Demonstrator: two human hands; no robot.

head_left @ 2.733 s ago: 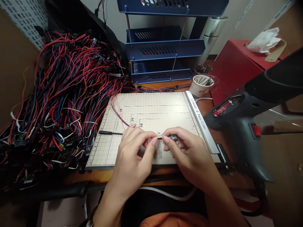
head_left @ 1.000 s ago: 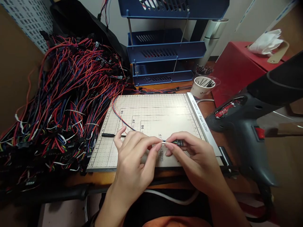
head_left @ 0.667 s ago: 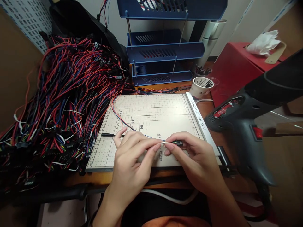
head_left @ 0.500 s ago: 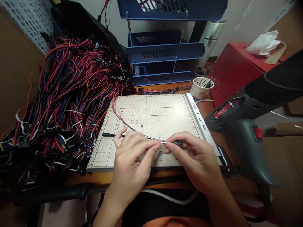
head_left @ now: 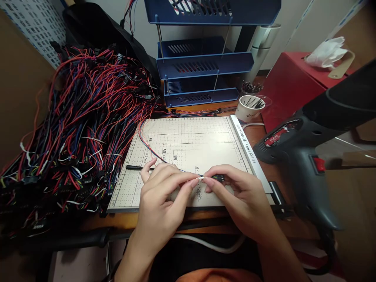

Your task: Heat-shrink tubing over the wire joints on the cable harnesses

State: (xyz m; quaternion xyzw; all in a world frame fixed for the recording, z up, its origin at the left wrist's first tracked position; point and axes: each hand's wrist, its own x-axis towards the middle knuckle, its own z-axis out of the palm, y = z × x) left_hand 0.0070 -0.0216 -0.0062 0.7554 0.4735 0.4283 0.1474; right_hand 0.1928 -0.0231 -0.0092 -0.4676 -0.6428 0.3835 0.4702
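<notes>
Above the paper cutter board (head_left: 158, 188), both my hands are closed at the fingertips on one wire harness. My left hand (head_left: 164, 192) pinches it from the left, thumb against index finger, with the little finger raised. From the other side my right hand (head_left: 241, 194) pinches it too. A short white piece (head_left: 201, 178) of it shows between the fingertips; whether it is a bare wire or a tie I cannot tell. The harness's black connector (head_left: 219, 178) sticks out behind my right fingers. Red and blue wires (head_left: 155, 153) and a black plug end (head_left: 133, 167) reach left past my left hand.
A large heap of red, blue and black wire harnesses (head_left: 88, 109) lies on the left. Blue shelf trays (head_left: 205, 66) stand behind. To the right are a paper cup of black pieces (head_left: 249, 113), a red box (head_left: 282, 82) and a grey heat gun (head_left: 311, 164).
My right hand and the connector have shifted slightly left. The white piece has moved a little left and down between the fingertips. Both pinches stay closed.
</notes>
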